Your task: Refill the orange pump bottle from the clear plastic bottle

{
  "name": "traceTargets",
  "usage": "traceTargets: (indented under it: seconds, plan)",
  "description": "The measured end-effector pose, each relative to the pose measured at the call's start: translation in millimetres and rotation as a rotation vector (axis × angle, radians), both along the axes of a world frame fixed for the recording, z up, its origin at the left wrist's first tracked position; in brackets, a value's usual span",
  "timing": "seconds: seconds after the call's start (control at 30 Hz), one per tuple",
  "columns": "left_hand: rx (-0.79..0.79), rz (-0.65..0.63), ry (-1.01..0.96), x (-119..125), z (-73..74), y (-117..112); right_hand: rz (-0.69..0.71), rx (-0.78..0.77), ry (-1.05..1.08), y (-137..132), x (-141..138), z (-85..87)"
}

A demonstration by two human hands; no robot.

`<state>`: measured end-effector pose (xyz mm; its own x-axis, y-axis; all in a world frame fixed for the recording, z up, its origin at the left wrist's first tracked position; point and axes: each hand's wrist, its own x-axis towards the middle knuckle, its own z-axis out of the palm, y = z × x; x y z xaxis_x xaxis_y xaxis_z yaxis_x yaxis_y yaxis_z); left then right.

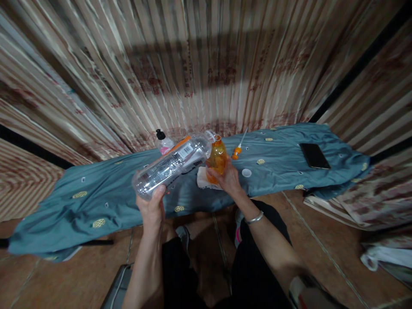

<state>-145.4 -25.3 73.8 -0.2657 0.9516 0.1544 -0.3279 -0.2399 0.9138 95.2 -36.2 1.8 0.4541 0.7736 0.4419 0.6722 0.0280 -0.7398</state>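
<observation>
My left hand (152, 207) is closed round the base of a clear plastic bottle (172, 165), tipped so that its open mouth points into a small orange bottle (216, 157). My right hand (228, 177) grips the orange bottle upright over a white cloth (202, 179) on the blue-green cloth-covered surface (112, 197). A white bottle cap (246, 173) lies just right of my right hand. An orange pump nozzle with a thin tube (238, 148) lies behind it.
A black phone (314, 155) lies at the right end of the cloth. A small bottle with a black cap (163, 142) stands behind the clear bottle. Striped curtains (206, 64) hang close behind. My knees and brown floor tiles (322, 253) are below.
</observation>
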Motion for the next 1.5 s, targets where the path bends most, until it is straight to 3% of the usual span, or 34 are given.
traceTargets:
  seconds: [1.5]
  plan:
    - [0.037,0.019,0.026,-1.5,-4.0,0.2,0.027,0.014,-0.005,0.7,0.7,-2.4]
